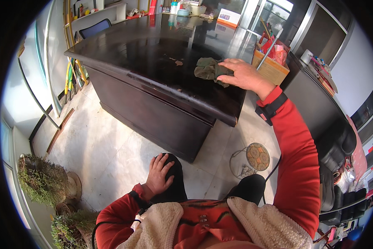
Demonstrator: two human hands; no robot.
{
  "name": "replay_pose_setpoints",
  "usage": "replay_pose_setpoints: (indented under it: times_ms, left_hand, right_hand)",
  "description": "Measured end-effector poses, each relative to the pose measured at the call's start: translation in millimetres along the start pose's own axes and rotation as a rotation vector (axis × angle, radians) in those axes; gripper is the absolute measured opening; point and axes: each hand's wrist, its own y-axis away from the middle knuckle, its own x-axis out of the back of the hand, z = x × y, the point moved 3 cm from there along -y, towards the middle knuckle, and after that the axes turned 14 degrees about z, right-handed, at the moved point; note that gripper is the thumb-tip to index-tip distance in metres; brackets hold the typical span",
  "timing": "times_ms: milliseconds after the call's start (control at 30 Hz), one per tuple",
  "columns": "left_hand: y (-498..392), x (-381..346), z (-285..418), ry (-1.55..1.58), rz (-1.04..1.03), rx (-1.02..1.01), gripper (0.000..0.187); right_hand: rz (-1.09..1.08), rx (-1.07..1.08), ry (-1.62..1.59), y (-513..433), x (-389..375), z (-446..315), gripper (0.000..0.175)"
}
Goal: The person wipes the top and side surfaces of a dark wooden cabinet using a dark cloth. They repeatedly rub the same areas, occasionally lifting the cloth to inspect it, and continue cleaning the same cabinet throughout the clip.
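A dark wooden desk (136, 53) with a glossy top stands before me, its front edge worn. On the right part of the desktop lies a crumpled greenish-brown cloth (206, 69). My right hand (244, 74) rests on the cloth's right end, thumb and fingers spread over it; whether the fingers pinch the fabric is hard to tell. Pale chipped patches (178, 63) show on the desktop left of the cloth. My left hand (159, 174) lies with fingers apart on my knee and holds nothing.
Bottles and containers (183, 11) and a white-and-orange box (228, 17) stand at the desk's far edge. A filled cardboard box (270, 67) is beyond its right side. A round stool (257, 156) stands on the floor near my knee; potted plants (41, 182) are at left.
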Motion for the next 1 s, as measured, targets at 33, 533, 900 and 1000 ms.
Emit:
replay_pose_setpoints:
  times_ms: [33,533,900,1000]
  left_hand:
    - [-2,-1,-1,0.000,-0.011,0.002,0.063]
    - [-9,-10,-3,0.039,-0.001,0.047,0.060]
    - [-4,-11,3,0.011,0.014,0.025,0.060]
    - [-2,-10,3,0.016,0.018,0.030,0.060]
  right_hand:
    - [-0.026,-0.065,-0.005,-7,-8,18,0.067]
    - [-0.078,-0.365,-0.339,-10,-27,72,0.053]
    - [-0.034,0.070,-0.394,39,53,-95,0.055]
    - [-0.022,0.154,-0.275,33,56,-115,0.058]
